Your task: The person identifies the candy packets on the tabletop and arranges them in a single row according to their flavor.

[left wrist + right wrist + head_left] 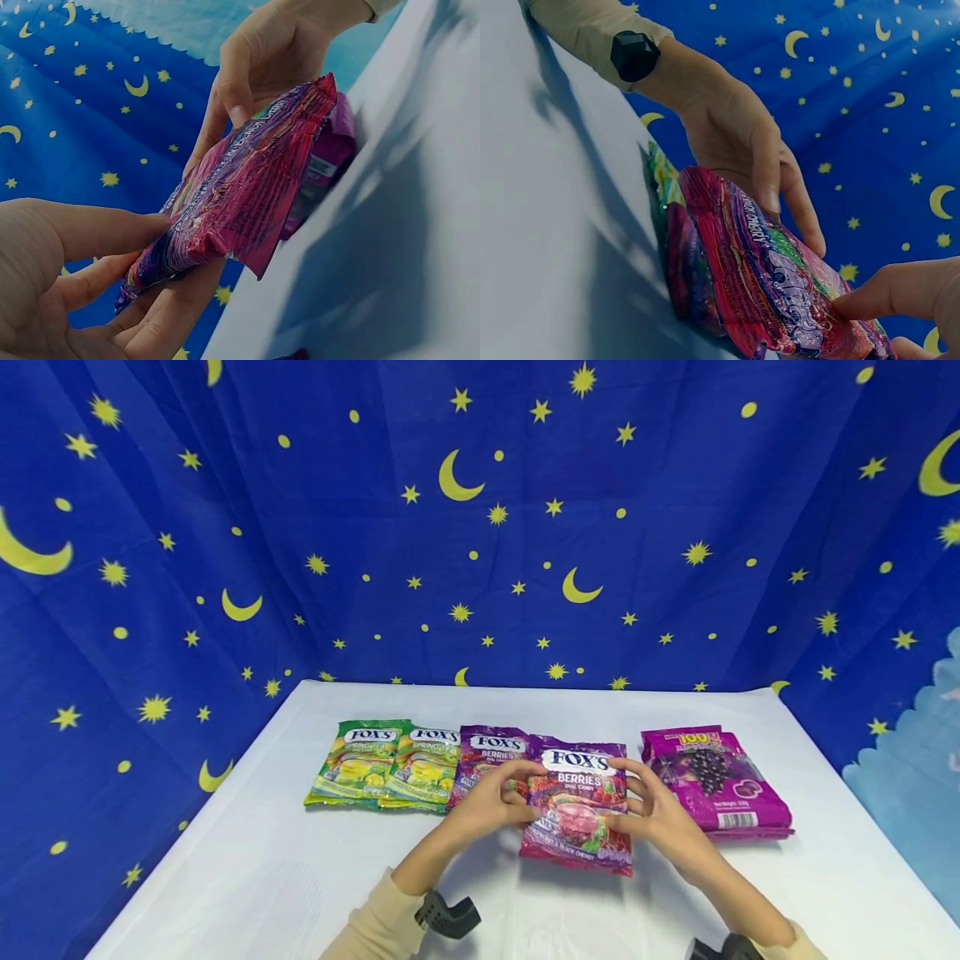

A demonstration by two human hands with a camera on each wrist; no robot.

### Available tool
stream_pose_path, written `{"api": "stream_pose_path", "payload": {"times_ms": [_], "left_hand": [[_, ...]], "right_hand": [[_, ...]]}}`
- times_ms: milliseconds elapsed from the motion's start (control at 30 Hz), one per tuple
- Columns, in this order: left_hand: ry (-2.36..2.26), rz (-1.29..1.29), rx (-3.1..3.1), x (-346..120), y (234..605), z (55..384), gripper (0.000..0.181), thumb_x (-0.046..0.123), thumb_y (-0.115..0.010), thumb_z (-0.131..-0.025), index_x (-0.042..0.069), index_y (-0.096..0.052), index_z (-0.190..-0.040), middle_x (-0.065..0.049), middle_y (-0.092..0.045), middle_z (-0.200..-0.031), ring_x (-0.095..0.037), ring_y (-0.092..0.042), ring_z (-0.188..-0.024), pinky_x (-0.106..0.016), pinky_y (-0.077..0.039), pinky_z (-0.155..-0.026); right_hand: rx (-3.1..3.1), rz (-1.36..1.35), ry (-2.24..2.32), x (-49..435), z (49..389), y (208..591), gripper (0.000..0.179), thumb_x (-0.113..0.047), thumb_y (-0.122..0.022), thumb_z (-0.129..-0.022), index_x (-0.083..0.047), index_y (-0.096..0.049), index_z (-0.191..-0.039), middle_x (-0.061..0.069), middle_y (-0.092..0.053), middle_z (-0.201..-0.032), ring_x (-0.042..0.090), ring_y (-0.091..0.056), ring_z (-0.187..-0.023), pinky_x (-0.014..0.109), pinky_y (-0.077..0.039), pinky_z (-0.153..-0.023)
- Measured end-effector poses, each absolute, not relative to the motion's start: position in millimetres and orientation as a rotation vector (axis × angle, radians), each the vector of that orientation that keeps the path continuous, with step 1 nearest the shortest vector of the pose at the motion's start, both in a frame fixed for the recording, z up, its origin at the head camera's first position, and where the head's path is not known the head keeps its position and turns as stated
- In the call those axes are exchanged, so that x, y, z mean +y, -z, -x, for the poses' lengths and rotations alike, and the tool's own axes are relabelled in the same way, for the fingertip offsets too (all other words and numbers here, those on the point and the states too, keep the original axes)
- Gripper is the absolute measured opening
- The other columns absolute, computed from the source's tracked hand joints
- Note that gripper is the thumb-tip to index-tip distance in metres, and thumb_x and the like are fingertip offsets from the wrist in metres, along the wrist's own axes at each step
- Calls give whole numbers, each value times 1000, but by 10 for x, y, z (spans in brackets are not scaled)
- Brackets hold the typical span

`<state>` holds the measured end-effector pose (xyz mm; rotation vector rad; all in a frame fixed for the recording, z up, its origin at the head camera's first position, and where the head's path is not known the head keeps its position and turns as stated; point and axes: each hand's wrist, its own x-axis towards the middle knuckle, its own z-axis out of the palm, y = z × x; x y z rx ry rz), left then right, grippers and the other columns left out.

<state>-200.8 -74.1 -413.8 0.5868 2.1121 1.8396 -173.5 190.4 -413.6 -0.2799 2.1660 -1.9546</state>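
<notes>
Both hands hold a purple-and-red bag of Fox's Berries candy (576, 802) by its two sides, lifted off the white table. My left hand (491, 802) grips its left side, thumb on the front and fingers behind, as the left wrist view shows. On the other side my right hand (663, 818) pinches the bag, with its thumb on the printed face. A second Berries bag (487, 747) lies just behind the left hand, partly covered by it. In the right wrist view the held bag (780, 292) is tilted, with its crimped edge toward the camera.
Two green-and-yellow Fox's Spring Tea bags, one at far left (356, 764) and one beside it (423, 768), overlap in a row on the white table (247, 877). Magenta grape candy bags (712, 781) lie stacked at right. A blue star-and-moon cloth (525, 527) hangs behind.
</notes>
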Motion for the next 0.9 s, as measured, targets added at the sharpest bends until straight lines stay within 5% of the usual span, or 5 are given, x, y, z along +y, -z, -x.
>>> {"api": "stream_pose_path", "payload": {"times_ms": [200,900], "left_hand": [[-1847,-573,2151,-754,4057,2060,38,9,-69,-89,7,-59,-125,-16,-53,-121,-19,-66,-76,-35,-58,-62],[-1812,-539,2290,-772,4036,2230,38,1,-71,-85,7,-61,-121,-15,-53,-113,-18,-65,-66,-37,-59,-59]], "right_hand": [[2202,313,1943,1858,1789,4046,80,-2,-72,-81,-11,-27,-147,28,-38,-141,41,-53,-117,42,-53,-86],[2227,365,1935,1812,2001,4010,84,-2,-73,-80,-9,-23,-147,28,-39,-141,42,-53,-118,46,-51,-88]]}}
